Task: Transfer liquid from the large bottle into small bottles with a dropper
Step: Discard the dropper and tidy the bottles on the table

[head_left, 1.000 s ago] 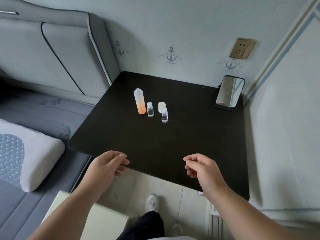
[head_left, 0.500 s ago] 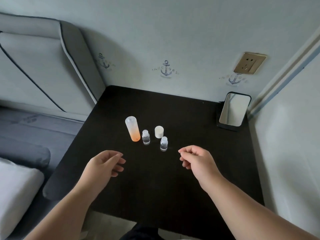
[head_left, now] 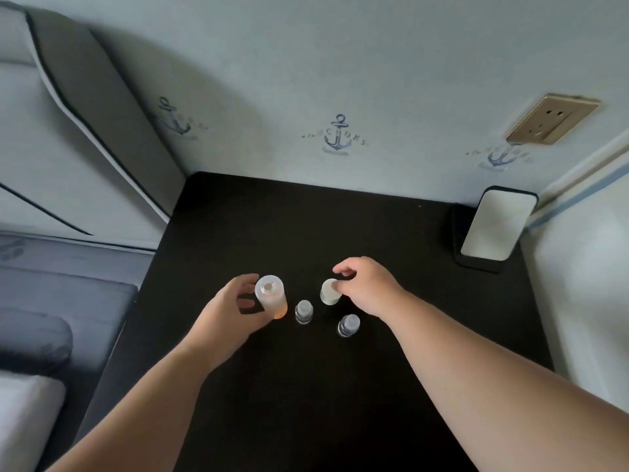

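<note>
I see the large bottle (head_left: 271, 296) standing upright on the black worktop (head_left: 306, 386), with orange liquid in its lower part. My left hand (head_left: 235, 310) curls around it from the left side, fingers near the wall of the bottle, but I cannot tell if they grip it. My right hand (head_left: 366, 286) pinches the white cap (head_left: 329, 292) with the fingertips. Two small bottles (head_left: 303, 311) (head_left: 348, 325) stand just in front, between the hands. A mirror (head_left: 495, 226) leans at the far right corner.
</note>
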Demonstrator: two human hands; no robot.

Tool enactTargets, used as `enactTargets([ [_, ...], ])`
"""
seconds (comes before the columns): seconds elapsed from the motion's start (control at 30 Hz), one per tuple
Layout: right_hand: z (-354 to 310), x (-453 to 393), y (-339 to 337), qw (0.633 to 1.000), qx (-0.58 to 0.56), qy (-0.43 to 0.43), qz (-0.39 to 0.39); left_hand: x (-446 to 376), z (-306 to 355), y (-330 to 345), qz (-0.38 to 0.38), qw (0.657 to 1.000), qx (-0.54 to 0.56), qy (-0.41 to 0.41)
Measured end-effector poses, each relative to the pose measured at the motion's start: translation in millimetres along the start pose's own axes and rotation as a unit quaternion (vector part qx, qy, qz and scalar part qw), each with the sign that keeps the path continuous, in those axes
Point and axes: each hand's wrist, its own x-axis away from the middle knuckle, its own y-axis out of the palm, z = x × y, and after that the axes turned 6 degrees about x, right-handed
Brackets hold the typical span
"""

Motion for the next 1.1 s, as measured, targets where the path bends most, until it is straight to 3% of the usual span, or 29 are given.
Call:
enactTargets([
  [0.27,-24.3,-16.2,10.4,0.989,0.121,0.008,-0.085,-5.9,0.0,12.1,-0.006,1.0,0.004,0.022],
  [0.63,-17.4,-18.7,11.4,0.988,0.145,0.024,-0.036,-3.5,7.2,21.6,0.006,0.999,0.012,0.04],
  [0.87,-16.8,-1.9,-6.8,0.998,-0.06,-0.012,0.034,2.1,6.1,17.1,0.039,0.998,0.013,0.04],
  [1.1,-32.2,38.8,-30.1,0.949,-0.286,-0.131,0.001,27.3,28.7,14.6,0.065,0.99,-0.011,0.126],
])
